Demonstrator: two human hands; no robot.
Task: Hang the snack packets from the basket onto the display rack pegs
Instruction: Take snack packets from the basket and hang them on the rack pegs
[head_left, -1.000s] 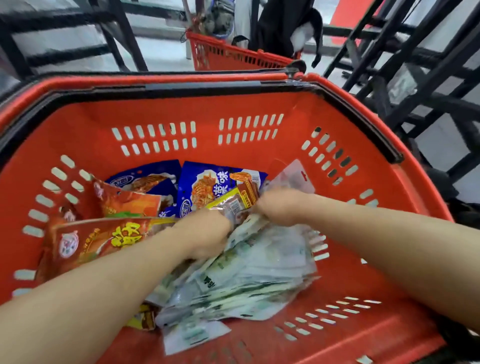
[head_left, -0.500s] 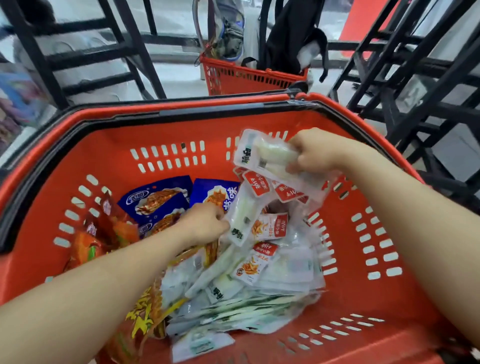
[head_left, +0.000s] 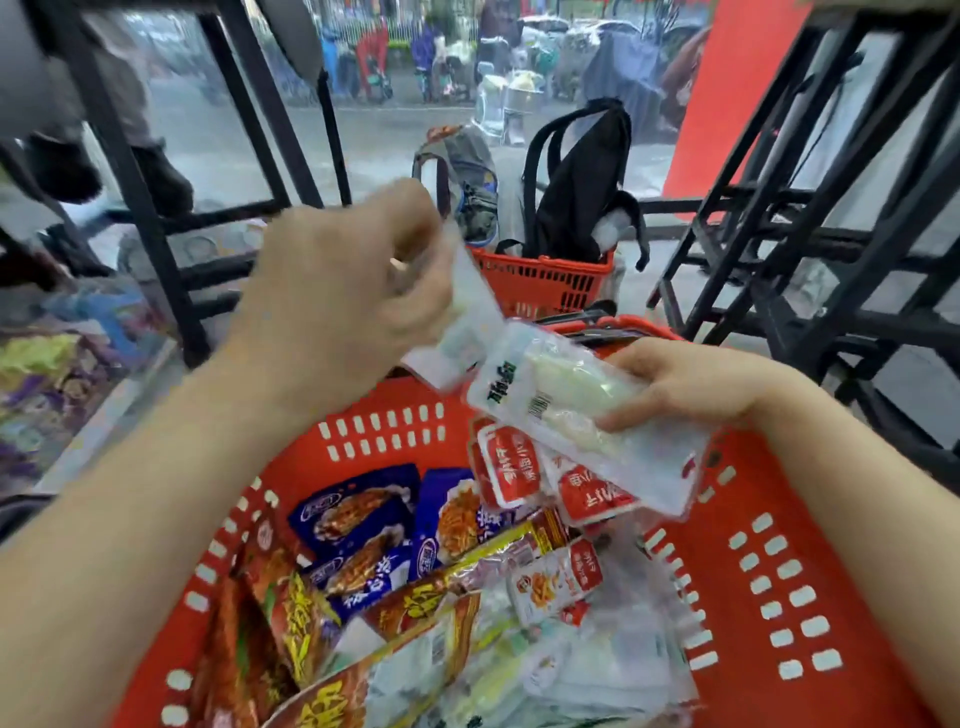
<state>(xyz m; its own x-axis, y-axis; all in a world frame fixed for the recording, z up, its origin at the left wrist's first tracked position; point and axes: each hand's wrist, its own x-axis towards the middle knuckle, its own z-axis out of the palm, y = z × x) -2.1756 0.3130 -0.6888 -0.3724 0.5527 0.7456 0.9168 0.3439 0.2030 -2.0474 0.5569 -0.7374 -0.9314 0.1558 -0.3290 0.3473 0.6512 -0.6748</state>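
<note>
Red plastic makes the big basket (head_left: 779, 597), which sits low in front and is full of snack packets. There are blue packets (head_left: 358, 514) at the back and orange packets (head_left: 291, 613) on the left. The right hand (head_left: 691, 384) is curled round a bunch of pale packets (head_left: 561, 410) with red tops and holds it up over the basket. The left hand (head_left: 343, 291) is higher and pinches one pale packet (head_left: 467, 322) by its end, just beside the bunch. It is blurry, so I cannot tell if the two touch. The step looks like pulling one packet free so it can go on a peg. To do it well, the right hand should grip the bunch tight so none fall into the basket. The left hand should pinch near the top edge and pull slowly. The packet looks thin and slippery, so it may bend or drop. Black rack bars (head_left: 831, 234) stand on the right, but no pegs show, so the person needs to look up and find one first. Far behind, a small basket (head_left: 540, 275) holds a black bag (head_left: 576, 192).
</note>
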